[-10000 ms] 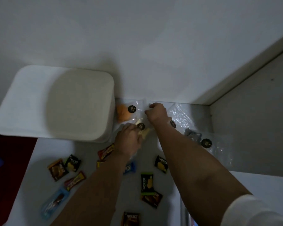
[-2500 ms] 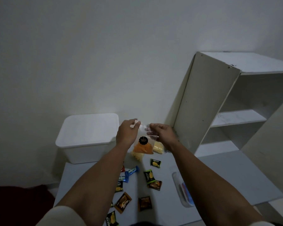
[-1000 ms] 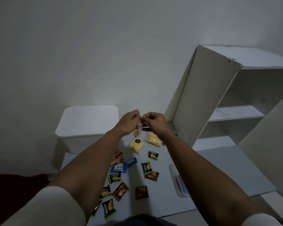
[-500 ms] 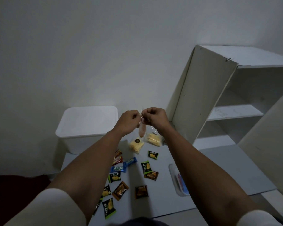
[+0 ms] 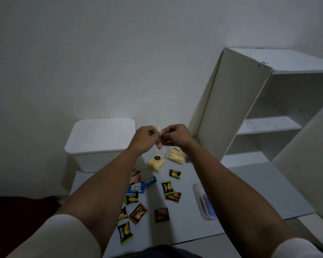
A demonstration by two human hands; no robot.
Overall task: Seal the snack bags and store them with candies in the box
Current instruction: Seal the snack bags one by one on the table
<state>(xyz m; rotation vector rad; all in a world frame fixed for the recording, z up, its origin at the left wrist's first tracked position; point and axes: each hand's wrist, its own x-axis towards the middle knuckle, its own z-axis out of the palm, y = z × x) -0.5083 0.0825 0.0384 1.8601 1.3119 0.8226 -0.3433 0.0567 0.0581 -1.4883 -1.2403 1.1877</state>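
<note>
My left hand (image 5: 145, 138) and my right hand (image 5: 175, 135) are raised above the table, both pinching the top edge of a clear snack bag (image 5: 159, 144) that hangs edge-on between them. Two more clear bags of yellow snacks lie below: one with a black sticker (image 5: 156, 162), another (image 5: 175, 156) beside it to the right. Several wrapped candies (image 5: 136, 190) are scattered on the white table (image 5: 241, 187). The white box (image 5: 101, 144) stands at the back left with its lid on.
A white shelf unit (image 5: 237, 108) stands at the back right against the wall. A clear lidded case with red and blue contents (image 5: 204, 202) lies on the table to the right of the candies. A dark red floor covering (image 5: 22, 211) is at the left.
The bag was lifted off the table and turned edge-on. My hands have closed together along its top edge and stay there; the view barely shifts in the last half second.
</note>
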